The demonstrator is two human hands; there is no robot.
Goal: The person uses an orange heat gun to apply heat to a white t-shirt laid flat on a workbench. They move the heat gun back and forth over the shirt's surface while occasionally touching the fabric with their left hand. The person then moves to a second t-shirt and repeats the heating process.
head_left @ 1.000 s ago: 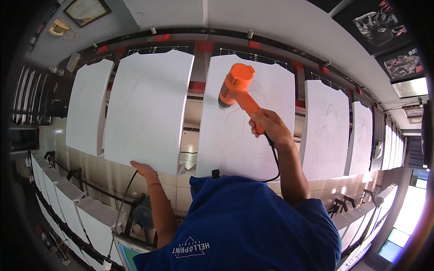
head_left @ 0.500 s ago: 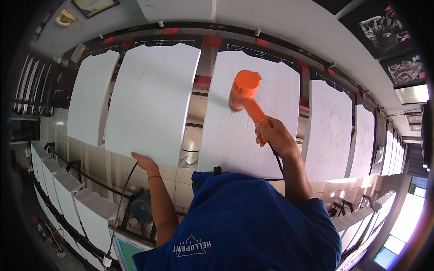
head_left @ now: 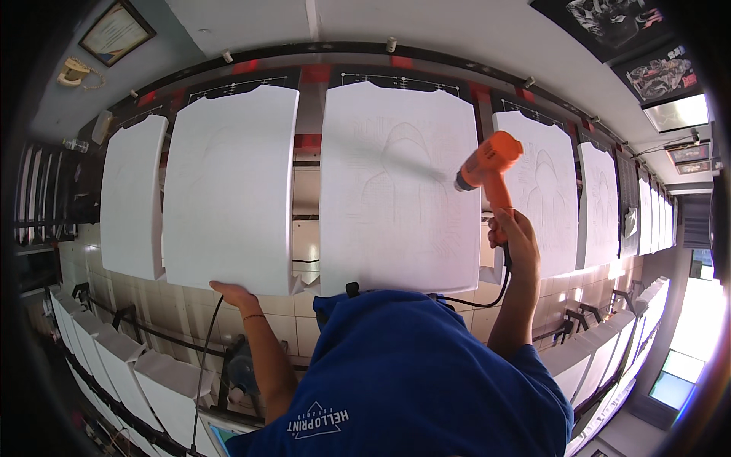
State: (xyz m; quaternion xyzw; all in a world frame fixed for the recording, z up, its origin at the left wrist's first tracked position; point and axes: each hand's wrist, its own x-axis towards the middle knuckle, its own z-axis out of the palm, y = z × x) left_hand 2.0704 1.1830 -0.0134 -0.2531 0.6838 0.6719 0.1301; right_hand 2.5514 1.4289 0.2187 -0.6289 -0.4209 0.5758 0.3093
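The right hand, clasping the orange heat gun, has swung it over the central shirt's right edge, uncovering more outline; the left hand is by the neighbouring shirt's lower edge, cable grip unclear.

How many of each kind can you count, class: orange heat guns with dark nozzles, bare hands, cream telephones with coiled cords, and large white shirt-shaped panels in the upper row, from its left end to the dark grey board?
Orange heat gun: 1
Bare hands, left hand and right hand: 2
Cream telephone: 1
White shirt-shaped panels: 5
Total: 9
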